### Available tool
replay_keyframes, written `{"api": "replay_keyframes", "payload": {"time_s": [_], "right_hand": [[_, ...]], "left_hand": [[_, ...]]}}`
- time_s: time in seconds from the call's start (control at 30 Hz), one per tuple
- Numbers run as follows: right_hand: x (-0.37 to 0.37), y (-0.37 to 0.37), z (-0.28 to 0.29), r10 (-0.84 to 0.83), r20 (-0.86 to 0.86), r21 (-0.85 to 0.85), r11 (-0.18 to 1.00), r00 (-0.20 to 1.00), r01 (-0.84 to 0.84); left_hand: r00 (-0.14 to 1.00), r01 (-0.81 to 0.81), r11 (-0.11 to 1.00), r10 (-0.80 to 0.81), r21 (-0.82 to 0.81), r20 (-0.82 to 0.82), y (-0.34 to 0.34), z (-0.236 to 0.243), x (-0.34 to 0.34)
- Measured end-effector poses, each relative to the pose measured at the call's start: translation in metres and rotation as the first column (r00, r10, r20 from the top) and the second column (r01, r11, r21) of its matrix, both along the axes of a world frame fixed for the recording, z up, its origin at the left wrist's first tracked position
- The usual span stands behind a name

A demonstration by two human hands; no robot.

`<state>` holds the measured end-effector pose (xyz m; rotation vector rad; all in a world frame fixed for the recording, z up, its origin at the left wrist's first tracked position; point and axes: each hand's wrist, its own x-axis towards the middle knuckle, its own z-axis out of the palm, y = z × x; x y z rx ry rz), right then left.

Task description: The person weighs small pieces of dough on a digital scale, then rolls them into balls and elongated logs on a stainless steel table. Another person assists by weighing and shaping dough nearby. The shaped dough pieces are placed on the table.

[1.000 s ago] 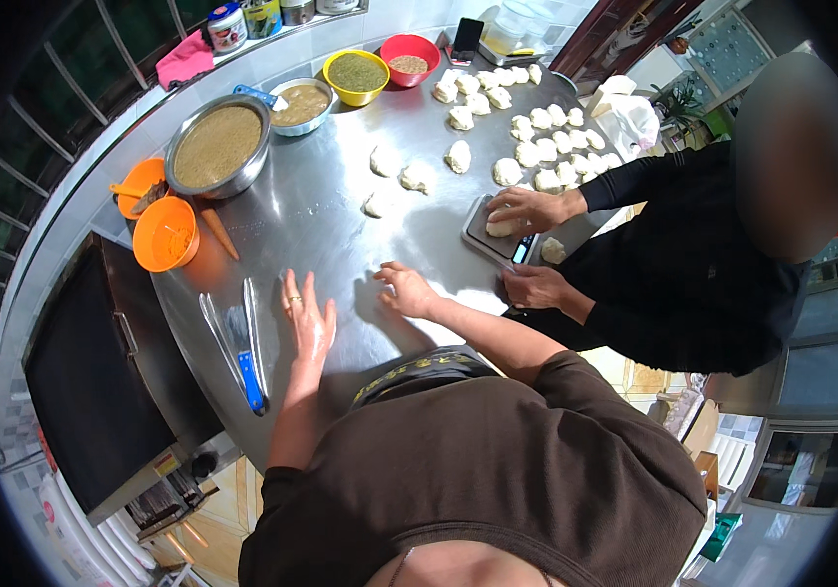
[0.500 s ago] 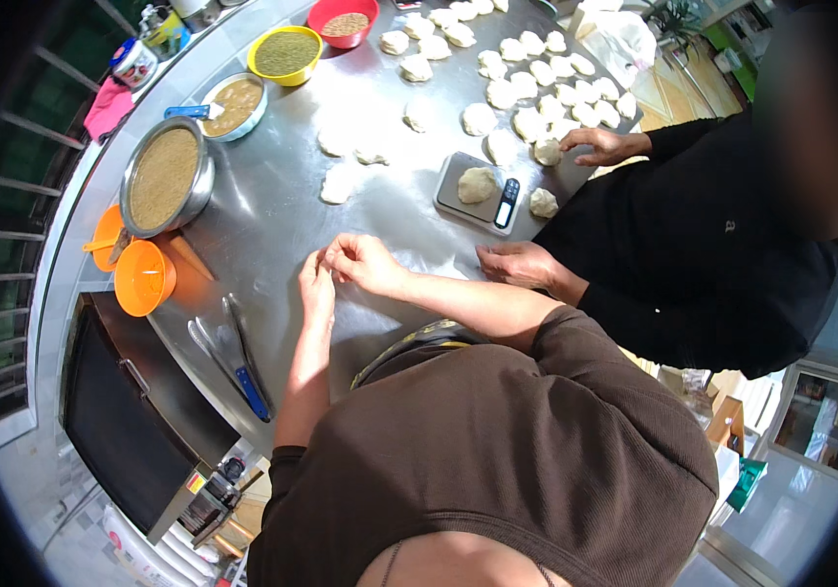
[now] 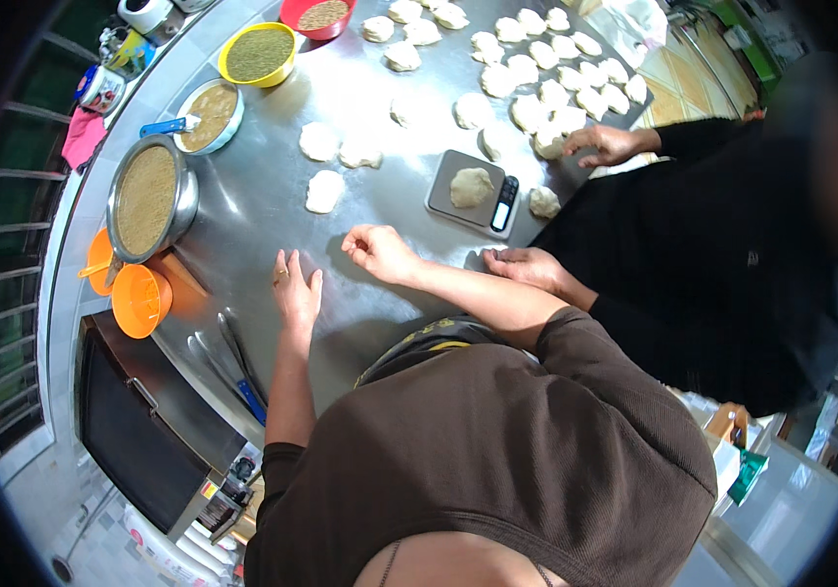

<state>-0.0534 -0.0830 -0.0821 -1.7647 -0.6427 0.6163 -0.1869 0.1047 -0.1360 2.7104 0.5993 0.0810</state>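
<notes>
My left hand [image 3: 297, 289] is open over the steel table [image 3: 253, 225], near a group of long metal utensils, one blue-handled [image 3: 251, 396]. My right hand [image 3: 377, 252], to its right, has curled, closed fingers; whether anything is in them I cannot make out. Beyond them lie three flattish pale dough pieces [image 3: 324, 191]. To the right, a digital scale [image 3: 453, 215] bears one dough lump [image 3: 471, 187]. A co-worker’s upper hand [image 3: 600, 145] is beside the rows of dough [image 3: 531, 112]; their lower hand [image 3: 522, 269] rests near the table edge below the scale.
A steel pot of tan filling [image 3: 150, 196], two orange bowls [image 3: 140, 298], and blue-white [image 3: 209, 114], yellow [image 3: 261, 51] and red [image 3: 318, 15] bowls line the left and back. A black appliance [image 3: 135, 421] stands below left. The co-worker in black [image 3: 693, 264] stands at right.
My hands came together, then parted, the left one opening. The co-worker’s upper hand left the dough on the scale and moved right toward the rows. The view has shifted.
</notes>
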Motion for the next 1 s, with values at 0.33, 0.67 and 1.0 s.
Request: {"api": "replay_keyframes", "payload": {"time_s": [0.33,0.67,1.0], "right_hand": [[0.146,0.009,0.018,-0.147,0.171,-0.395,0.895,0.974,0.204],[0.255,0.028,-0.049,0.375,0.576,-0.782,0.512,0.726,0.356],[0.171,0.001,-0.041,-0.229,0.032,-0.128,0.964,0.973,0.231]], "left_hand": [[0.987,0.002,0.998,0.007,0.056,-0.16,-0.011,0.0,0.022],[0.997,0.018,0.998,-0.014,0.063,-0.07,-0.007,-0.001,0.021],[0.988,-0.092,0.844,0.143,-0.528,0.057,-0.016,0.012,0.035]]}}
